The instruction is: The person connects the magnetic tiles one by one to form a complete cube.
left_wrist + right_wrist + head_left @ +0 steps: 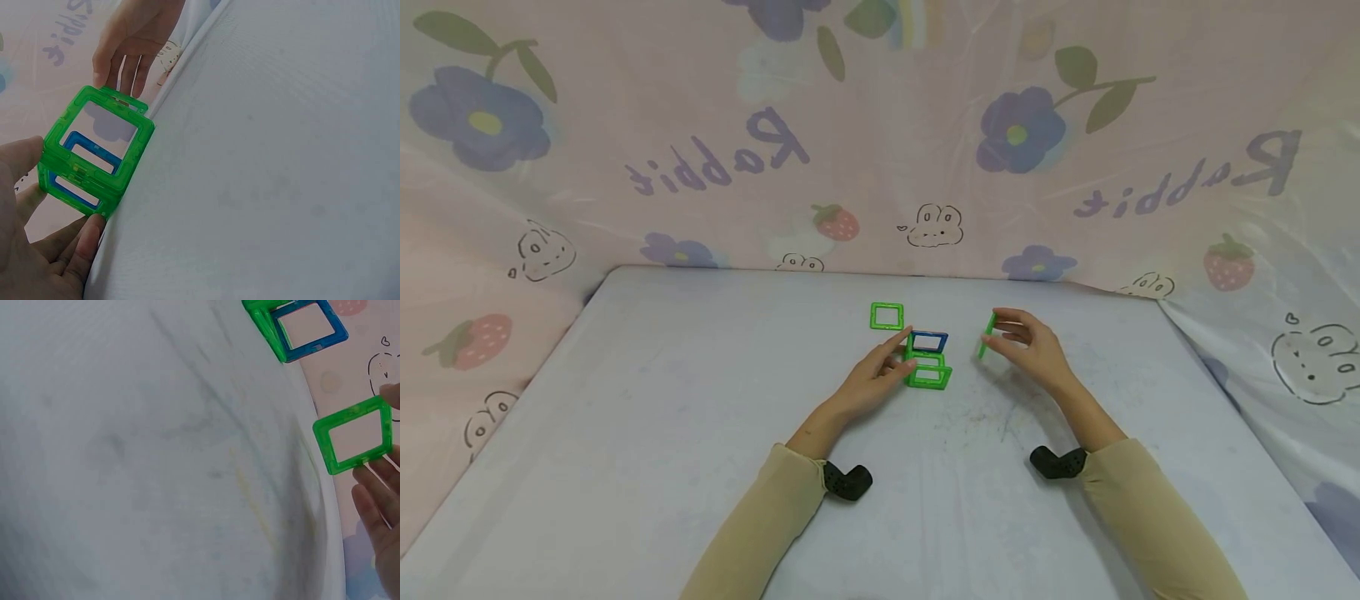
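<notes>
Green and blue square-framed magnetic tiles are joined in a box-like shape. Its front green tile [132, 159] faces the left wrist camera, and the blue tile [945, 342] stands at its back. My left hand [868, 383] holds this build from its left side, thumb at the front and fingers along the side. To the right, my right hand [1036, 352] pinches a single green square magnetic tile [322, 445] by its edge between thumb and fingers. That tile is held upright, nearly edge-on in the head view, a short gap from the build.
A loose green square tile [874, 317] lies flat on the white table [715, 375], behind the build. Faint marks run across the tabletop near the right hand. A printed curtain [865, 158] hangs behind the table's back edge and at the sides.
</notes>
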`<state>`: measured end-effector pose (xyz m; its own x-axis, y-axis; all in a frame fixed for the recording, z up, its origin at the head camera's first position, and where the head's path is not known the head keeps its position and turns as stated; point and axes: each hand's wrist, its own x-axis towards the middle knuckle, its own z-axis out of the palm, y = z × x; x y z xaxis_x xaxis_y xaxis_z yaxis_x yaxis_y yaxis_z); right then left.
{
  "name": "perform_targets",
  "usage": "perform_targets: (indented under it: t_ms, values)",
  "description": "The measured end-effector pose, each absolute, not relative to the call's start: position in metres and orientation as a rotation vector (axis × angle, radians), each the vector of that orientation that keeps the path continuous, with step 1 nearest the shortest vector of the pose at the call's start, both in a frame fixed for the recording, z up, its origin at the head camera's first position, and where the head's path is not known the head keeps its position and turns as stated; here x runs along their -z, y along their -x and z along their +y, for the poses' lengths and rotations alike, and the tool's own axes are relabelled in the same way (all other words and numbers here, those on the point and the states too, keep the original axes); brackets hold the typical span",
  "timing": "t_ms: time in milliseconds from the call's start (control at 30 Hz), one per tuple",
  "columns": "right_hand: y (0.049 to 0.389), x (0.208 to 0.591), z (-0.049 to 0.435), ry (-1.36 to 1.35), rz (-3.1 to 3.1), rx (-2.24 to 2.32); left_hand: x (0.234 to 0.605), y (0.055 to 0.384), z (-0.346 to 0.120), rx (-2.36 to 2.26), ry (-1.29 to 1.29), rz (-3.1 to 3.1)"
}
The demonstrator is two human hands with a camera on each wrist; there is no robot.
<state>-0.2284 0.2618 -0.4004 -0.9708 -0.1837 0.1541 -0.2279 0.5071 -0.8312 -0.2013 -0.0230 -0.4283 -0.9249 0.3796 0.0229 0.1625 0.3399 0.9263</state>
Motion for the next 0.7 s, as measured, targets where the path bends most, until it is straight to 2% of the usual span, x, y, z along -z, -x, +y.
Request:
perform_targets:
  t_ms: [700]
  values:
    - [0.2269, 0.3998, 0.2571, -0.514, -2.742, -1.575, 0.4285, 0.2017, -0.0229, -1.629, -0.497, 2.401]
